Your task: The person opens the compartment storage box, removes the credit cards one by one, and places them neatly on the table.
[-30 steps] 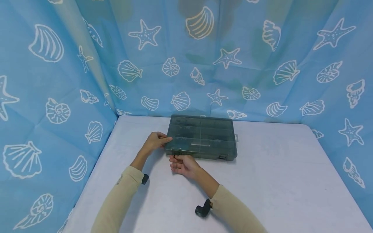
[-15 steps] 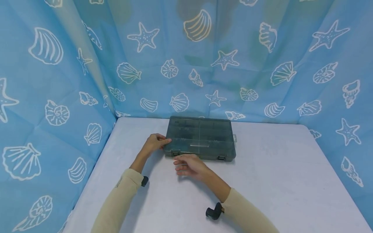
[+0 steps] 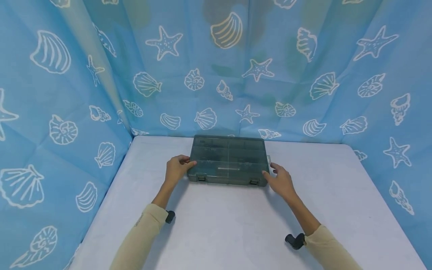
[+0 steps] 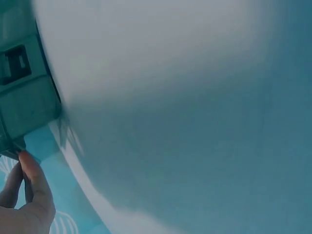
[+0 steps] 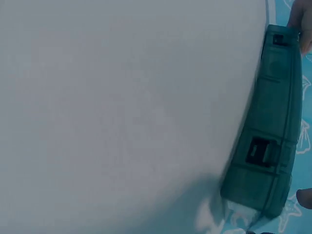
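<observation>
A dark translucent storage box (image 3: 229,154) with inner dividers lies flat at the back of the table, lid down. Two latches sit on its front wall: a left latch (image 3: 201,178) and a right latch (image 3: 254,182). My left hand (image 3: 175,170) holds the box's left side, thumb on the lid edge; the left wrist view shows its fingertips (image 4: 25,158) meeting the edge. Around the front right corner my right hand (image 3: 282,183) is spread, thumb over the lid and fingers beside the wall. In the right wrist view, a gap shows between thumb (image 5: 305,198) and box.
A white cloth (image 3: 229,221) covers the table. Behind it and along both sides hangs a blue curtain (image 3: 199,97) printed with white shells and starfish. From the box's right side a clear tab (image 3: 269,159) sticks out. Each wrist carries a small black camera (image 3: 295,241).
My right hand has left the left latch area and swung rightward to the box's right front corner. The left hand stays at the left side.
</observation>
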`<state>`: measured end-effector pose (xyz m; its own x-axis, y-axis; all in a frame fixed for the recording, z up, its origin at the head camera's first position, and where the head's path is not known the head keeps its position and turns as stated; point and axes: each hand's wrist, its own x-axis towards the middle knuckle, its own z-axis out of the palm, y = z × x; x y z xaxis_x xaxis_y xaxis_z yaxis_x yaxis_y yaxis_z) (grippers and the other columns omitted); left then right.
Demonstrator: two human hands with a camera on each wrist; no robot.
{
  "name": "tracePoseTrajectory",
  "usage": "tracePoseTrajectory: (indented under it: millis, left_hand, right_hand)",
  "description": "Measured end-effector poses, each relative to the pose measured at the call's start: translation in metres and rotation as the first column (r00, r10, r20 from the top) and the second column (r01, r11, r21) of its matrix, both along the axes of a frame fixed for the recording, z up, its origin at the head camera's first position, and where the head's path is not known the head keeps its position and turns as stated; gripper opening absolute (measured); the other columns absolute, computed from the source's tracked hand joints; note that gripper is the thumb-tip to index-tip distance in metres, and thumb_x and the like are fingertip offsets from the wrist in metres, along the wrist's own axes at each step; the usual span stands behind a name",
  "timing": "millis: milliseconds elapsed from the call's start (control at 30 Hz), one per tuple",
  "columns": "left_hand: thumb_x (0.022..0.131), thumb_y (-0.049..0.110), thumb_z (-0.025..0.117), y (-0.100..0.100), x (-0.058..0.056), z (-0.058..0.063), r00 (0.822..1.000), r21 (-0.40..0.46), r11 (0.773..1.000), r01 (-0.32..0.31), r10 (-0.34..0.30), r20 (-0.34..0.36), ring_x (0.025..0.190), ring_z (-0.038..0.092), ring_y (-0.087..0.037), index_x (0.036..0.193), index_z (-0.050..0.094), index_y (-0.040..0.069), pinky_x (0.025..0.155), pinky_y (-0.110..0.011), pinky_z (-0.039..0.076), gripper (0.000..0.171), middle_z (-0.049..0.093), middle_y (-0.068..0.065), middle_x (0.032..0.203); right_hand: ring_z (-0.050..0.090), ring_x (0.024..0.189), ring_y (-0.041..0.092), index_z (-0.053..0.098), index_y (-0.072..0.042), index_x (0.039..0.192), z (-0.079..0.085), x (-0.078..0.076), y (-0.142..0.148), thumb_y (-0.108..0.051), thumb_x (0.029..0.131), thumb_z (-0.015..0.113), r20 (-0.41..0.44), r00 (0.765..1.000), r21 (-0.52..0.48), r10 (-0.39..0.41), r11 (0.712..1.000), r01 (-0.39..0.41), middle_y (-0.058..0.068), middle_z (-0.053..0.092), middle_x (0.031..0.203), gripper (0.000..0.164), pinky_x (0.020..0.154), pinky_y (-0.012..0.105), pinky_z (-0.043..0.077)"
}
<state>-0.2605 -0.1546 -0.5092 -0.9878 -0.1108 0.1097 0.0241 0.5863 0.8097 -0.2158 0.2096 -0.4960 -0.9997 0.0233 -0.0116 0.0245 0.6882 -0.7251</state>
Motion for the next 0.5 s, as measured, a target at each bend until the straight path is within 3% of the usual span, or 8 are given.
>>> tracePoseTrajectory:
  millis: [133,300,400,500]
  left_hand:
    - [0.087,0.031,0.075,0.0,-0.001,-0.003,1.0,0.026,1.0,-0.015,0.015,-0.012,0.089,0.067,-0.026,0.107,0.073,0.001,0.077,-0.041,0.055,0.036,0.072,-0.012,0.097]
    - [0.092,0.038,0.066,0.0,-0.004,-0.001,0.999,0.07,0.996,-0.049,0.05,-0.015,0.093,0.066,-0.029,0.104,0.075,0.002,0.079,-0.044,0.055,0.039,0.071,-0.013,0.101]
    - [0.093,0.042,0.062,0.0,-0.007,0.007,0.996,0.154,0.984,-0.085,0.087,-0.002,0.09,0.065,-0.029,0.103,0.074,0.002,0.08,-0.045,0.054,0.043,0.07,-0.014,0.099]
    - [0.095,0.048,0.056,-0.001,-0.013,0.025,0.994,0.264,0.958,-0.108,0.109,0.011,0.089,0.065,-0.027,0.105,0.074,0.003,0.085,-0.045,0.051,0.049,0.07,-0.013,0.098]
  right_hand:
    - [0.038,0.133,0.043,0.033,0.005,0.147,-0.002,0.001,-0.002,-0.037,0.1,0.054,0.086,0.996,-0.124,-0.016,0.992,0.027,0.028,0.04,0.144,0.067,0.104,0.057,0.037]
    - [0.036,0.134,0.043,0.034,0.007,0.146,0.01,0.0,-0.004,-0.039,0.1,0.052,0.116,0.993,-0.224,-0.017,0.974,0.043,0.029,0.041,0.143,0.068,0.106,0.056,0.036]
    - [0.036,0.135,0.041,0.036,0.005,0.146,0.021,-0.003,-0.002,-0.041,0.101,0.049,0.105,0.994,-0.271,-0.021,0.961,0.049,0.026,0.04,0.145,0.066,0.108,0.054,0.034]
    - [0.034,0.138,0.037,0.035,0.002,0.147,0.037,-0.01,0.001,-0.046,0.102,0.044,0.089,0.995,-0.34,-0.036,0.938,0.064,0.022,0.038,0.149,0.067,0.109,0.051,0.034]
